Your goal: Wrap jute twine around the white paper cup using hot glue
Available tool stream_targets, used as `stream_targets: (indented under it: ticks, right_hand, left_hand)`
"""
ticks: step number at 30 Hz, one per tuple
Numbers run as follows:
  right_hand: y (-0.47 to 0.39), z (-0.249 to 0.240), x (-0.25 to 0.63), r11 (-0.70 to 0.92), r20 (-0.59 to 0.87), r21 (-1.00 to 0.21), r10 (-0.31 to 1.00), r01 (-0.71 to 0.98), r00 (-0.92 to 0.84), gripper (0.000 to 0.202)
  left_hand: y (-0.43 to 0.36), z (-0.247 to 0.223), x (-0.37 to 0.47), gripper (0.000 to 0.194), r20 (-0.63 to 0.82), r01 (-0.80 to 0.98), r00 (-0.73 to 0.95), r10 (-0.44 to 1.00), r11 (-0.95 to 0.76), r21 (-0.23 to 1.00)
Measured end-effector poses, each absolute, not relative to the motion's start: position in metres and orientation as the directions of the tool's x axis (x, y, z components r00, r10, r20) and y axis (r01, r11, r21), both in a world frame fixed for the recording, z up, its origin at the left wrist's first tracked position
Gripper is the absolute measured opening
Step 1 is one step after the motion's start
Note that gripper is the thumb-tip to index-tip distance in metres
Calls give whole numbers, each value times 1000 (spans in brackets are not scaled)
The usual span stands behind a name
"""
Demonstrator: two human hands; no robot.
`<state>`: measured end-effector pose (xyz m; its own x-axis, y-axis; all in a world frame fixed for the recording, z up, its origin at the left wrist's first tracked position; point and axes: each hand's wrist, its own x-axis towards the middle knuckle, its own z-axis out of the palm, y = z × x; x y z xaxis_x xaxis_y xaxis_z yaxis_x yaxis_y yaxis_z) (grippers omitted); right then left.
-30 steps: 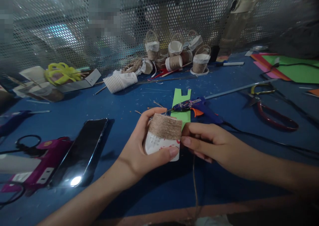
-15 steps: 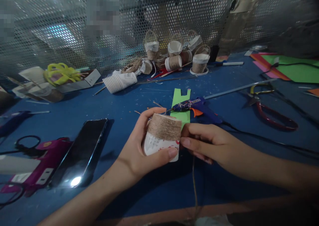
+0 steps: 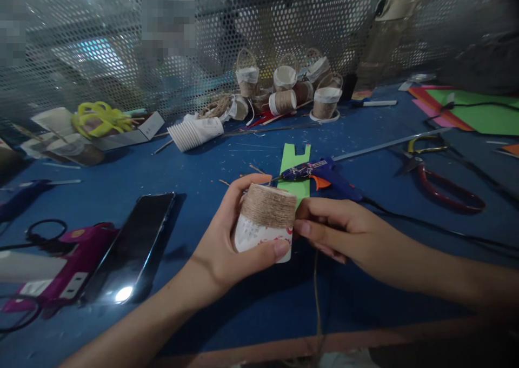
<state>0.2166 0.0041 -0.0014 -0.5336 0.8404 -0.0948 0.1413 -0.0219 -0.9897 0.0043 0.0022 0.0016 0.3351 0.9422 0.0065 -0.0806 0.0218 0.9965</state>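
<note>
A white paper cup (image 3: 253, 236), printed with red and grey marks, lies tilted in my left hand (image 3: 227, 243), fingers behind it and thumb across its lower side. Brown jute twine (image 3: 270, 206) is wound in close rows around the cup's upper part. Beside the cup's right edge, my right hand (image 3: 338, 230) pinches the loose twine (image 3: 317, 298), which hangs below it over the table's front edge. Just beyond the hands, a blue glue gun (image 3: 316, 171) with an orange trigger rests on a green paper piece (image 3: 289, 154).
A black phone (image 3: 133, 243) and a magenta glue gun (image 3: 77, 260) lie left. Red-handled pliers (image 3: 446, 192) lie right. Stacked paper cups (image 3: 197, 133) and several small twine-wrapped baskets (image 3: 325, 103) stand along the perforated metal screen (image 3: 211, 38). Coloured sheets (image 3: 478, 111) are at far right.
Almost nothing differs. The cup and both hands keep their places, with only a very slight shift of my right hand and the hanging twine.
</note>
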Motion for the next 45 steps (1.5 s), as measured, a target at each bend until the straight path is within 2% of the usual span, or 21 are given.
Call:
stream_targets:
  ticks: [10,15,19,23,26,29,34,40,45]
  right_hand:
    - [6,-3,217,87,-6,-984,855,154,-519,20]
    - [6,-1,218,214,68,-950,854,228,-516,19]
    - [8,-1,218,277,104,-922,850,271,-516,19]
    - [10,-3,218,338,156,-888,859,312,-488,20]
    - [9,-4,218,417,226,-826,861,380,-455,22]
    - [7,-4,219,490,285,-765,840,418,-462,17]
    - [6,-2,218,477,268,-769,845,425,-462,17]
    - [5,-1,218,398,195,-826,866,399,-461,21]
    - [5,0,221,438,228,-817,844,376,-486,19]
  left_hand:
    - [4,0,5,72,12,-115,317,948,26,993]
    - [3,1,4,70,13,-132,336,942,33,991]
    - [3,0,0,71,3,-65,365,931,22,998]
    - [5,-4,-3,81,-16,72,402,915,-14,997]
    - [6,-5,-1,87,6,171,355,935,-71,983]
    - [4,-4,3,87,10,181,292,956,-66,981]
    - [2,-1,4,84,45,101,260,964,-73,992]
    - [2,2,4,60,61,66,302,951,-85,994]
    - [2,3,4,62,18,56,317,948,-37,998]
